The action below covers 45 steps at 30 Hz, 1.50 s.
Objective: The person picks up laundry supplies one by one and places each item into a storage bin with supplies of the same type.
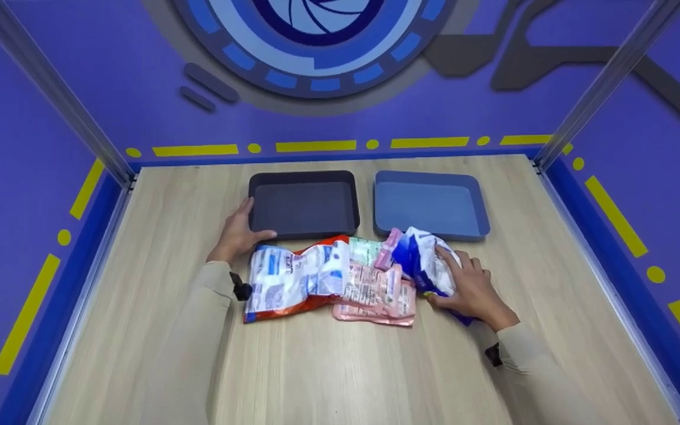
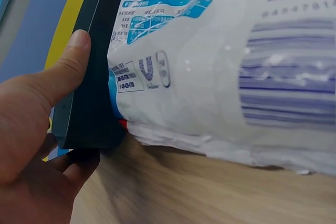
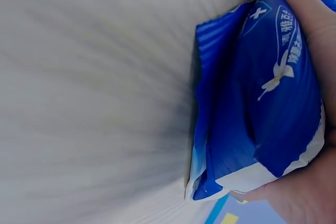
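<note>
A wooden table point(image 1: 340, 366) fills the frame, with a dark tray point(image 1: 303, 177) above centre and a blue tray point(image 1: 428, 177) to its right. Below them lies a heap of packets: a large white-and-orange bag point(image 1: 293, 280), a pink packet point(image 1: 375, 295) and a blue-and-white bag point(image 1: 425, 260). The right hand point(image 1: 470, 289) curls round the blue-and-white bag, apparently picking it up; lifting it free toward a tray seems next. The left hand point(image 1: 236, 233) grips the dark tray's lower-left corner, steadying it.
</note>
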### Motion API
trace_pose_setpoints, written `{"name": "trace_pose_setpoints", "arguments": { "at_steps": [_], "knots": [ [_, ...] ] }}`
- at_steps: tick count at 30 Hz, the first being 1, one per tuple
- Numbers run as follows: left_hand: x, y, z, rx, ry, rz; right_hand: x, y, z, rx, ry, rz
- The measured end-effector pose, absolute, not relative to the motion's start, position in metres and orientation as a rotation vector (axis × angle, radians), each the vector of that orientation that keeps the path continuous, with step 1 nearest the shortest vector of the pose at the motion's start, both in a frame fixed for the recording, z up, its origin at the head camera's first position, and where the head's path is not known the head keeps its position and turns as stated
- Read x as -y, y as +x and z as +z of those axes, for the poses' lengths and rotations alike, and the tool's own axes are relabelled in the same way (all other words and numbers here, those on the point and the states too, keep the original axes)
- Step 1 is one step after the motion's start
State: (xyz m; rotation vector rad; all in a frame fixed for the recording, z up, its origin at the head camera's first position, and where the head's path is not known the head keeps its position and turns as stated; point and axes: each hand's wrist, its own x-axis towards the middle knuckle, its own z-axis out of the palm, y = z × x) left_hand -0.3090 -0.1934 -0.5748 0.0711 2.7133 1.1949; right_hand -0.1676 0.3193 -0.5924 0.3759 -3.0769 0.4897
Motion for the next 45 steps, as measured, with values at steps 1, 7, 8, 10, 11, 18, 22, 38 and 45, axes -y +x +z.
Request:
{"name": "trace_pose_setpoints", "arguments": {
  "at_steps": [1, 7, 8, 10, 11, 18, 22, 38, 45],
  "knots": [
    [0.193, -0.3088, -0.575, -2.709, 0.071, 1.193, -0.3195, -0.167, -0.5924, 3.071, 0.376, 0.497],
    [0.1914, -0.3085, -0.572, -2.702, 0.079, 1.209, -0.3201, -0.1669, -0.5905, 3.028, 0.369, 0.525],
    [0.1912, -0.3084, -0.5713, -2.7, 0.074, 1.217, -0.3201, -0.1671, -0.5903, 3.021, 0.372, 0.523],
    [0.1913, -0.3081, -0.5701, -2.689, 0.064, 1.232, -0.3198, -0.168, -0.5892, 3.01, 0.367, 0.524],
    [0.1912, -0.3082, -0.5699, -2.689, 0.057, 1.231, -0.3195, -0.1684, -0.5888, 3.006, 0.366, 0.524],
    [0.1929, -0.3083, -0.5716, -2.681, 0.053, 1.244, -0.3206, -0.1718, -0.5891, 2.964, 0.367, 0.558],
    [0.1934, -0.3082, -0.5736, -2.689, 0.072, 1.239, -0.3219, -0.173, -0.5894, 2.953, 0.366, 0.572],
    [0.1947, -0.3078, -0.5778, -2.703, 0.093, 1.194, -0.3225, -0.1719, -0.5917, 2.9, 0.355, 0.576],
    [0.197, -0.3054, -0.5767, -2.691, 0.063, 1.218, -0.3234, -0.1726, -0.5913, 2.87, 0.365, 0.647]
  ]
}}
